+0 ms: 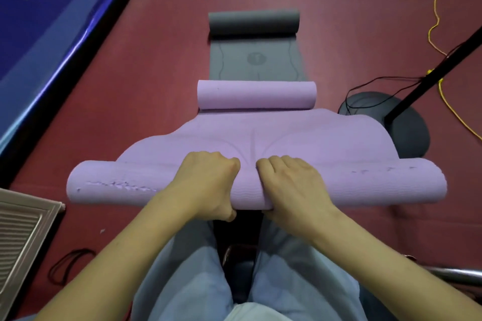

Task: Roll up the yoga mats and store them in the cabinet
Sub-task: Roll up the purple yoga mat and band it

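Purple yoga mat (pixel 260 138), ribbed foam, half-rolled cylinder gripped by both hands (pixel 257 185)

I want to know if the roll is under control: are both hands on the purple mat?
Touching. The head view shows the left hand and right hand gripping the near rolled end of the purple mat, fingers curled over the top, thumbs tucked underneath.

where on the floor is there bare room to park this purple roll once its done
Bare red floor lies left of the purple mat and grey mat, up to the blue banner. The right side is crowded: lamp base, black pole and yellow cable.
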Demonstrator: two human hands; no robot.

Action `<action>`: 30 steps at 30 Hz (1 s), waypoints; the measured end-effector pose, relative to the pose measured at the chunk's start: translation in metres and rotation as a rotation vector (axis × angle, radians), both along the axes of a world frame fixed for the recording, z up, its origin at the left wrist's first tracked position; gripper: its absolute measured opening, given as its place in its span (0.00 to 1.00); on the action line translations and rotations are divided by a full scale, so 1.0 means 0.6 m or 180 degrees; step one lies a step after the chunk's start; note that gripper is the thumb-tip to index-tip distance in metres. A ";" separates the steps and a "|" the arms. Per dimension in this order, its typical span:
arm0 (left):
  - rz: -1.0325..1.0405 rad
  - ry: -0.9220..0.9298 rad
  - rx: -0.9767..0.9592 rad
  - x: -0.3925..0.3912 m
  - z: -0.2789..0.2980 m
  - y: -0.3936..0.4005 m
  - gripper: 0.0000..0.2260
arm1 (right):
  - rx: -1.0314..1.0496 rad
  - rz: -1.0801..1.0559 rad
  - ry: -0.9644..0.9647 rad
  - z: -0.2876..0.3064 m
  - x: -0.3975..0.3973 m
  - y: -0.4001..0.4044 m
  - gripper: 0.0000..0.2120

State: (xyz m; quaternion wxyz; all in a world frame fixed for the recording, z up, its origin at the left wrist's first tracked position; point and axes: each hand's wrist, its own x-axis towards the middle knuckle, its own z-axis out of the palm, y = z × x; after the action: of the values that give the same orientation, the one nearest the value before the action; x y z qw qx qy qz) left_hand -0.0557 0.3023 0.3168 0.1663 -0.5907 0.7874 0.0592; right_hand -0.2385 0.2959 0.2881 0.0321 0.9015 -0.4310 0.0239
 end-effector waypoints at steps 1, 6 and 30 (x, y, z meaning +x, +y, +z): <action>0.0057 0.0039 -0.0010 -0.004 -0.003 0.003 0.25 | 0.0041 0.0052 0.0016 0.000 0.001 -0.006 0.30; 0.0437 0.0250 -0.0371 -0.009 -0.012 0.020 0.32 | 0.1123 0.0208 0.0347 0.046 0.010 -0.062 0.27; 0.0096 0.0073 -0.0122 0.018 -0.002 -0.055 0.26 | 0.0077 0.0029 0.0031 0.000 0.028 -0.066 0.27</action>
State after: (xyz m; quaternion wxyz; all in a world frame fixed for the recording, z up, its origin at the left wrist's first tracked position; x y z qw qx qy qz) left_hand -0.0451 0.2690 0.3154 0.1449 -0.6048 0.7812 0.0534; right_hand -0.2220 0.2560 0.2880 0.0232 0.9038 -0.4270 0.0144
